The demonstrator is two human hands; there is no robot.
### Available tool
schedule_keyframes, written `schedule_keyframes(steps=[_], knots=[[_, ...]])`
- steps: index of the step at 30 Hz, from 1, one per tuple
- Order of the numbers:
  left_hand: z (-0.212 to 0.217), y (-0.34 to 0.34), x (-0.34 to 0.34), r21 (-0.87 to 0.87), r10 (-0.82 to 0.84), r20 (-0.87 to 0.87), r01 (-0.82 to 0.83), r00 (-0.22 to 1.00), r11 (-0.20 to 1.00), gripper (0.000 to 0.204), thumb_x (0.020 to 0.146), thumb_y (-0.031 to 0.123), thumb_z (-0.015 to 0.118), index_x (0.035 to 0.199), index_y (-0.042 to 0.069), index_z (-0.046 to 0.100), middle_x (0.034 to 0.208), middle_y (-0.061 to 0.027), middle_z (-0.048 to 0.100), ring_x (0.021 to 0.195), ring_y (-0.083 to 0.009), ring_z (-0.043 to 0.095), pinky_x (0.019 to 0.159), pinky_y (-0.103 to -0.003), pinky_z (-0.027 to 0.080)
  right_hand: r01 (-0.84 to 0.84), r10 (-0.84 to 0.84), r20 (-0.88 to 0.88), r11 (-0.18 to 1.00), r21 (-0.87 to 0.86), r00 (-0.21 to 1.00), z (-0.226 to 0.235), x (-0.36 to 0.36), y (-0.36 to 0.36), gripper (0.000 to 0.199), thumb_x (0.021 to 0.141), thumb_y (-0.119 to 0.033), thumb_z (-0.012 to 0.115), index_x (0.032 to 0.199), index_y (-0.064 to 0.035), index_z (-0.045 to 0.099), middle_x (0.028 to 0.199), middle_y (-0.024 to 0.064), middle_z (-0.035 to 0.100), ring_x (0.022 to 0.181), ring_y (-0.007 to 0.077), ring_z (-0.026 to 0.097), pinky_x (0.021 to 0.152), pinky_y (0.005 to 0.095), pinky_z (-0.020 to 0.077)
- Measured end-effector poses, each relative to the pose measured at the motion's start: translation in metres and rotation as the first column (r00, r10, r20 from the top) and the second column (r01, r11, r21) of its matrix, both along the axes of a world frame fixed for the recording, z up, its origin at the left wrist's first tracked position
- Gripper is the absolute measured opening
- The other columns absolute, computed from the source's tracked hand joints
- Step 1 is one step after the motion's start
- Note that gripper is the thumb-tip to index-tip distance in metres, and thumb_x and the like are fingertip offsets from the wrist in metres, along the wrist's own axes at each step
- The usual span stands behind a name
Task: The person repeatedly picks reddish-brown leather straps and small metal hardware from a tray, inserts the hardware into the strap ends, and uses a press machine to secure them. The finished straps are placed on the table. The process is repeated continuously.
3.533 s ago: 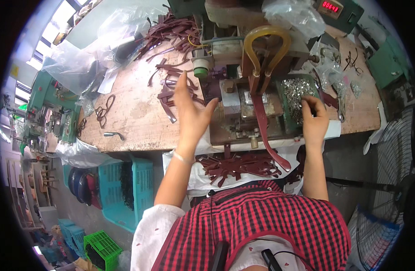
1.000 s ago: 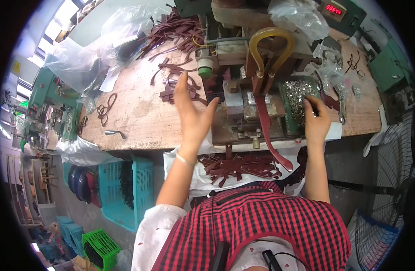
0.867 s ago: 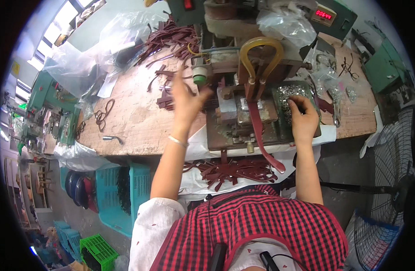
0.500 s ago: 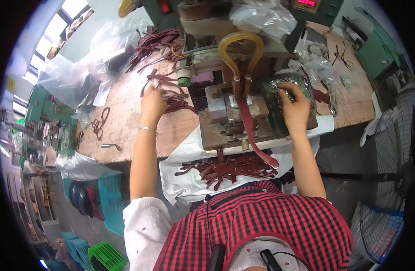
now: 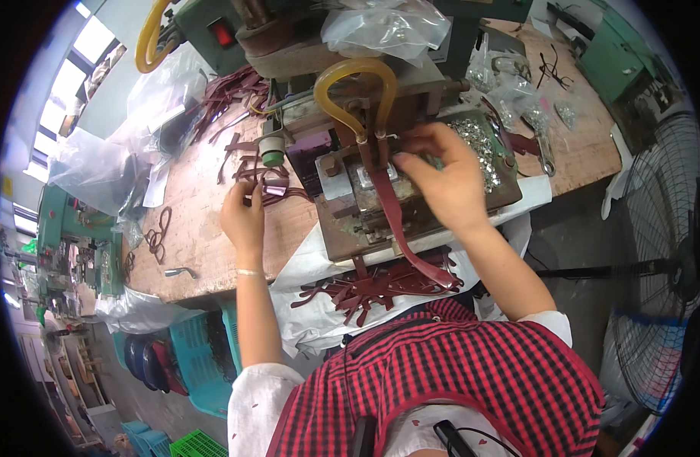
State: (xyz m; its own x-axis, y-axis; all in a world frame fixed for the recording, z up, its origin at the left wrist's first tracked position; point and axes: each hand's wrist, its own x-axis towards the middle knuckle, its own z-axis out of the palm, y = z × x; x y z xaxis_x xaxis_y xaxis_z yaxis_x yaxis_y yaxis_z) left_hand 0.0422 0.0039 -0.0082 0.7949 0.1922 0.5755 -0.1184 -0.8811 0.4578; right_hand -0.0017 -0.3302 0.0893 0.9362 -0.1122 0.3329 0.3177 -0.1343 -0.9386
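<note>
My left hand (image 5: 243, 219) is closed in a pinch on a narrow dark red strap (image 5: 256, 169), over the wooden table. Beside it lie several loose straps of the same kind. My right hand (image 5: 446, 183) reaches in at the head of a press machine (image 5: 336, 183), thumb and index finger curled near each other. Whatever sits between those fingertips is too small to make out. A longer dark red strap (image 5: 395, 228) runs from under the press head and hangs down toward me. Right of the press head, a tray holds small shiny metal pieces (image 5: 479, 146).
A white sheet (image 5: 289, 308) below the press bears a heap of dark red straps (image 5: 376, 288). More straps (image 5: 232, 95) are piled at the back left, near clear plastic bags (image 5: 98, 164). A yellow hose (image 5: 357, 67) loops above the press. A black fan (image 5: 655, 266) stands at right.
My right hand has moved left from the tray of metal pieces to the press head. My left hand has drawn back toward me from the loose straps, with one strap in its fingers.
</note>
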Motion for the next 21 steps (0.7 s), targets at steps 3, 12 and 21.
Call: schedule_keyframes(steps=[3,12,21], knots=[[0.007,-0.026,-0.019,-0.541,-0.162,0.114,0.198,0.98,0.817,0.011,0.095,0.01,0.073,0.101,0.002,0.07,0.085,-0.0079,0.072,0.067,-0.0151,0.066,0.06,-0.026,0.049,-0.004,-0.003,0.05,0.99,0.142,0.999,-0.007,-0.002,0.014,0.032,0.087,0.001,0.071,0.117,0.0064,0.06,0.097,0.0076,0.073,0.092,0.0122,0.068,0.089,0.0269,0.0503],[0.156,-0.11,-0.043,-0.392,-0.426,0.538,0.663,0.727,0.638,0.011,0.102,0.001,0.06,0.106,-0.007,0.065,0.1,-0.0207,0.074,0.075,-0.0201,0.069,0.068,-0.028,0.054,-0.052,0.108,-0.111,0.907,0.418,0.988,0.016,-0.009,0.027,0.038,0.088,-0.002,0.071,0.124,0.0052,0.058,0.096,0.0089,0.074,0.089,0.0116,0.067,0.081,0.0266,0.0525],[0.123,-0.145,-0.071,0.175,-0.723,0.437,0.738,0.535,0.652,0.021,0.079,-0.002,0.08,0.098,-0.001,0.07,0.095,-0.0151,0.074,0.071,-0.0222,0.068,0.06,-0.029,0.054,0.443,-0.324,0.304,0.601,-0.665,0.896,-0.033,-0.016,-0.064,0.033,0.081,-0.017,0.075,0.112,-0.0055,0.074,0.13,0.0222,0.065,0.131,0.0411,0.054,0.108,0.0497,0.0451]])
